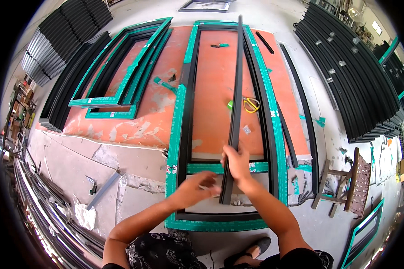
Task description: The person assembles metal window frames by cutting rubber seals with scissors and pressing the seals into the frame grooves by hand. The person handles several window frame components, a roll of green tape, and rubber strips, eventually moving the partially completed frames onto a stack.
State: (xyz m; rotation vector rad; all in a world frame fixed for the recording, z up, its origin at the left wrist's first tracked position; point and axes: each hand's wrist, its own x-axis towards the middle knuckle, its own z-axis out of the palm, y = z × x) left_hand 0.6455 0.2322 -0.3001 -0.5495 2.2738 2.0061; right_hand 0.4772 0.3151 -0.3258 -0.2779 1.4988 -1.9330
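Observation:
My right hand (236, 164) is closed round a long black strip (236, 103), near its lower end. The strip slants up and away over a large black window frame (191, 112), whose faces are covered with green protective tape. Just left of the strip's near end is my left hand (197, 188), blurred, its fingers apart and apparently holding nothing. Inside the frame opening, yellow-handled scissors (251, 105) lie on the orange sheet, partly behind the strip. A small green object (230, 104) is beside them.
Green-taped frames (116, 101) are stacked at the left. Black profiles are piled far left and in a tall stack (345, 76) at right. A stool (345, 179) stands at lower right. Long profiles (54, 219) lie at lower left. Loose black strips (300, 103) lie right of the frame.

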